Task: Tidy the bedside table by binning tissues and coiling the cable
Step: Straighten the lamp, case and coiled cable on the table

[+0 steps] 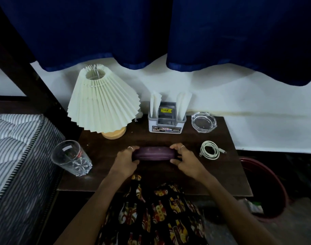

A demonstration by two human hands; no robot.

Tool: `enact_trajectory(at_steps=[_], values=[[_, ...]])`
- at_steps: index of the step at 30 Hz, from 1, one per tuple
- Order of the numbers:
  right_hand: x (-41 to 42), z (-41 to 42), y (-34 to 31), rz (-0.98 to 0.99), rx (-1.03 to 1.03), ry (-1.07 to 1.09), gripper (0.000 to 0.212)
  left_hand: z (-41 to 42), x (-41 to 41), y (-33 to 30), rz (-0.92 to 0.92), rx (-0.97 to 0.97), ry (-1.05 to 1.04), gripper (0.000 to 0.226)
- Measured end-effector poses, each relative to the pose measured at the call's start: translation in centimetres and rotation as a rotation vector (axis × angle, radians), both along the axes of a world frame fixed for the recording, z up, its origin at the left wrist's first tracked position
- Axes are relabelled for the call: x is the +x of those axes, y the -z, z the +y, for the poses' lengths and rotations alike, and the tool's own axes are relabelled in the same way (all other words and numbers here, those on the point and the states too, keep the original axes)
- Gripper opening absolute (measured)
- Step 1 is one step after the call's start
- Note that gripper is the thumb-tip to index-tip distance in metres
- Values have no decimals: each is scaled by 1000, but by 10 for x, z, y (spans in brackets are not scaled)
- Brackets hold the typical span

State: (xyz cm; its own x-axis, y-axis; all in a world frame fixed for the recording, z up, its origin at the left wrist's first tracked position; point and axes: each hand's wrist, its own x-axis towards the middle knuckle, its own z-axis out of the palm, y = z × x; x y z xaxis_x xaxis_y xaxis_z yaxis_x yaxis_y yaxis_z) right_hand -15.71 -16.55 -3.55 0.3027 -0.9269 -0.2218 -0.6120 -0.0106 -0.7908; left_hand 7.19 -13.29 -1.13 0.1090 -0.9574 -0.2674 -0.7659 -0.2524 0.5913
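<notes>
A long purple case [154,152] lies across the middle of the dark wooden bedside table [227,175]. My left hand [127,159] grips its left end and my right hand [184,159] grips its right end, fingers curled over the top. A white cable [210,152] lies coiled on the table to the right of my right hand, its plug pointing right. A crumpled bit of white tissue [138,117] shows behind the lamp. A dark red bin [268,188] stands on the floor at the table's right side.
A pleated cream lamp [102,101] stands at the back left. A white holder with folded napkins [166,115] and a glass ashtray [204,122] sit along the back. A drinking glass [72,158] stands at the left edge beside the striped mattress [11,147]. Blue curtains hang above.
</notes>
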Motion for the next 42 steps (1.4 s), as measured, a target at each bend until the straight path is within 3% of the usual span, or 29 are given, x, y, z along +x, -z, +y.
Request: enact_trajectory(at_steps=[5, 10, 16, 18, 31, 37, 42], values=[[-1, 1, 1, -80, 16, 157, 33, -8, -1, -6, 26, -37, -8, 44], [12, -14, 0, -28, 21, 367, 37, -22, -13, -2, 32, -50, -39, 42], [18, -23, -3, -42, 1, 498, 38, -25, -24, 3, 58, 24, -20, 81], [18, -21, -2, -47, 11, 507, 38, -26, -24, 5, 38, 16, -23, 84], [30, -15, 13, 63, -32, 465, 49, -19, -14, 2, 64, -17, -61, 82], [34, -4, -26, 169, -140, 470, 33, -3, -5, -1, 4, -9, -79, 85], [71, -14, -58, 184, -391, 151, 20, 8, 10, -1, -203, 116, -70, 93]])
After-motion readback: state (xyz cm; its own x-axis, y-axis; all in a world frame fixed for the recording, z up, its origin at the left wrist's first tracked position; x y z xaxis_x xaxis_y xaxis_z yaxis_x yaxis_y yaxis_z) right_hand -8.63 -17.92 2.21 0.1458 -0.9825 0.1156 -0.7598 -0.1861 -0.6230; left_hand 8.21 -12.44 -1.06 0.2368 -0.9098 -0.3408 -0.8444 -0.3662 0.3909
